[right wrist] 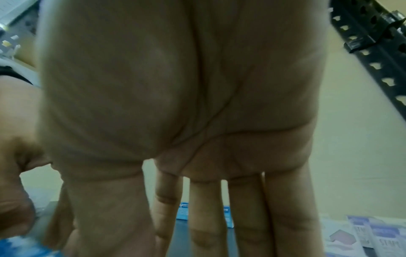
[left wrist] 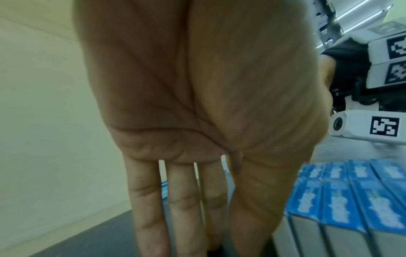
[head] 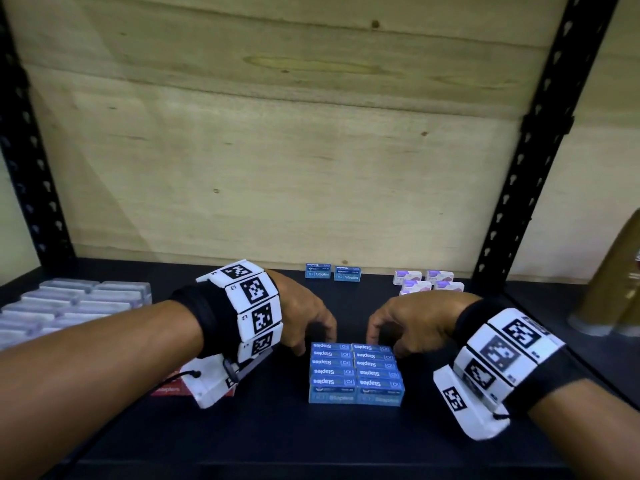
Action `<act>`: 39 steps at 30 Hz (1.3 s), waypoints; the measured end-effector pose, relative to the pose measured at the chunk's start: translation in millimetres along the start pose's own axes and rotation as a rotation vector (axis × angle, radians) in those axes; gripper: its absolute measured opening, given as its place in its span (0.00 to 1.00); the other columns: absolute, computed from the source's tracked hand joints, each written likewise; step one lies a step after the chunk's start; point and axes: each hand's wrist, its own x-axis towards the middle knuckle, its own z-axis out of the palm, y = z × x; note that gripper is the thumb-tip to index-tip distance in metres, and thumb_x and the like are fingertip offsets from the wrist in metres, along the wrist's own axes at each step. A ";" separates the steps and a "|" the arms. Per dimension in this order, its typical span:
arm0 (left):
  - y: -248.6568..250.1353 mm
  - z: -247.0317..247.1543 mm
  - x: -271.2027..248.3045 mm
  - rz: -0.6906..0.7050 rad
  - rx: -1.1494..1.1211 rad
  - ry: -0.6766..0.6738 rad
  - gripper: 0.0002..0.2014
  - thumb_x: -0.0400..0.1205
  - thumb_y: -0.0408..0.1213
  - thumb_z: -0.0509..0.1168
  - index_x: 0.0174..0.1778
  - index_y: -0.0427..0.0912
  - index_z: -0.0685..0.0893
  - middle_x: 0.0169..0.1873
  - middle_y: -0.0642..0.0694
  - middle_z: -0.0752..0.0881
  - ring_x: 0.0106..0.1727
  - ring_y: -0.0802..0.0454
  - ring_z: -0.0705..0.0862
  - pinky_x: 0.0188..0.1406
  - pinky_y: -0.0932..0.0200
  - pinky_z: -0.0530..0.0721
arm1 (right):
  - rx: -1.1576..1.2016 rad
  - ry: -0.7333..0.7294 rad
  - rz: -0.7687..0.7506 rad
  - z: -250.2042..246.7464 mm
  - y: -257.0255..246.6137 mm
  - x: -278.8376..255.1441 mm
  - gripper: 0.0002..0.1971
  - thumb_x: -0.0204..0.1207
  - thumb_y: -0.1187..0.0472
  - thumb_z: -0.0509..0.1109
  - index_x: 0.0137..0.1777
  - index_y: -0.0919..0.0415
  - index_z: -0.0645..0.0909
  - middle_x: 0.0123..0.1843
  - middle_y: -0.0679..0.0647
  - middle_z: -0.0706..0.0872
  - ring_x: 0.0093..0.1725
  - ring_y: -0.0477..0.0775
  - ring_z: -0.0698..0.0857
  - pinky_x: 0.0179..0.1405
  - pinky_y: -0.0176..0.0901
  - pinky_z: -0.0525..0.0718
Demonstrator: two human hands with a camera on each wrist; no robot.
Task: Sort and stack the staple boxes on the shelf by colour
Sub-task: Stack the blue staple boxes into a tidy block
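Observation:
A block of blue staple boxes (head: 356, 372) stands in two columns on the dark shelf (head: 311, 445); it also shows as the blue block (left wrist: 351, 200). My left hand (head: 308, 327) reaches down at its far left corner, and the left hand (left wrist: 197, 208) has straight fingers and holds nothing. At the far right corner my right hand (head: 391, 330) touches the block's top edge; the right hand (right wrist: 219, 217) also has straight fingers. Two more blue boxes (head: 332, 280) stand at the back wall. Purple-and-white boxes (head: 426, 285) sit at the back right.
Rows of pale clear boxes (head: 69, 306) fill the left of the shelf. A red staple box (head: 169, 388) lies under my left wrist. Black perforated uprights (head: 540, 133) frame the shelf, with a wooden back panel (head: 277, 150). A brown object (head: 609, 282) stands beyond the right upright.

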 end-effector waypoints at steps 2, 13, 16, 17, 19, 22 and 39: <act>-4.6 -1.3 1.6 -0.002 -0.012 0.000 0.26 0.81 0.33 0.66 0.73 0.60 0.73 0.64 0.49 0.82 0.62 0.49 0.82 0.62 0.48 0.82 | 0.054 0.002 0.021 -2.9 3.1 2.3 0.16 0.77 0.60 0.73 0.62 0.42 0.83 0.48 0.44 0.86 0.47 0.46 0.83 0.54 0.41 0.82; -55.7 -48.3 51.2 -0.232 -0.056 0.331 0.08 0.81 0.43 0.67 0.54 0.49 0.83 0.27 0.58 0.82 0.30 0.59 0.79 0.33 0.63 0.78 | 0.056 0.087 0.119 -66.5 31.4 62.7 0.11 0.78 0.50 0.74 0.58 0.48 0.84 0.46 0.52 0.92 0.36 0.46 0.85 0.40 0.37 0.81; -75.2 -59.8 72.7 -0.304 0.071 0.350 0.08 0.82 0.43 0.67 0.51 0.51 0.73 0.37 0.50 0.74 0.32 0.49 0.71 0.30 0.60 0.68 | -0.018 0.169 0.132 -81.5 36.0 94.1 0.14 0.78 0.50 0.74 0.62 0.49 0.83 0.55 0.49 0.89 0.51 0.51 0.87 0.53 0.42 0.82; -81.9 -62.3 79.5 -0.335 0.097 0.339 0.12 0.82 0.43 0.67 0.50 0.51 0.68 0.36 0.49 0.70 0.30 0.50 0.67 0.26 0.60 0.64 | -0.049 0.180 0.138 -85.4 36.7 102.9 0.16 0.78 0.51 0.74 0.64 0.50 0.82 0.59 0.48 0.87 0.55 0.52 0.85 0.55 0.42 0.80; -93.1 -67.1 89.4 -0.364 0.098 0.296 0.12 0.82 0.47 0.68 0.49 0.49 0.71 0.38 0.47 0.73 0.30 0.51 0.69 0.23 0.62 0.61 | -0.086 0.169 0.139 -91.8 37.8 121.1 0.18 0.77 0.51 0.75 0.66 0.51 0.82 0.61 0.48 0.86 0.58 0.52 0.84 0.57 0.43 0.80; -106.5 -69.0 102.9 -0.312 -0.046 0.242 0.11 0.82 0.40 0.70 0.58 0.42 0.82 0.16 0.56 0.80 0.19 0.64 0.77 0.12 0.71 0.68 | -0.106 0.092 0.132 -95.5 37.9 144.0 0.19 0.74 0.52 0.78 0.64 0.54 0.84 0.59 0.53 0.90 0.59 0.56 0.87 0.60 0.47 0.83; -95.9 -63.7 115.9 -0.276 0.116 0.274 0.15 0.80 0.44 0.72 0.60 0.42 0.86 0.55 0.46 0.87 0.43 0.49 0.78 0.36 0.61 0.72 | -0.105 0.052 0.124 -76.2 26.8 135.7 0.14 0.76 0.52 0.76 0.56 0.59 0.86 0.33 0.45 0.81 0.32 0.45 0.78 0.47 0.45 0.80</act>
